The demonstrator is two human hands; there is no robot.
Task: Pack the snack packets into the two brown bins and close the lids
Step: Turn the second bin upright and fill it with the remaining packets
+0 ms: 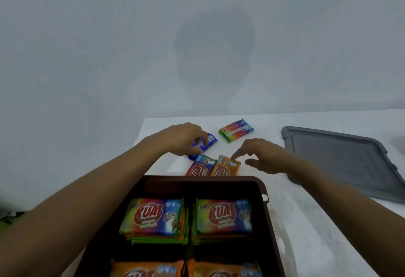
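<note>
A brown bin [268, 222] stands open in front of me, holding stacks of colourful snack packets [153, 217] in several piles. Beyond its far rim, loose packets lie on the white table. My left hand [179, 138] curls its fingers round a blue packet [209, 142]. My right hand [263, 156] touches an orange packet [225, 167] with its index fingertip, thumb apart. A blue-red packet [198, 167] lies beside the orange one. A rainbow packet [236, 130] lies face down farther back. Only one bin is in view.
A grey lid [341, 160] lies flat on the table [306, 222] at the right. The table's left edge runs close to the bin's left side. A plain wall rises behind the table.
</note>
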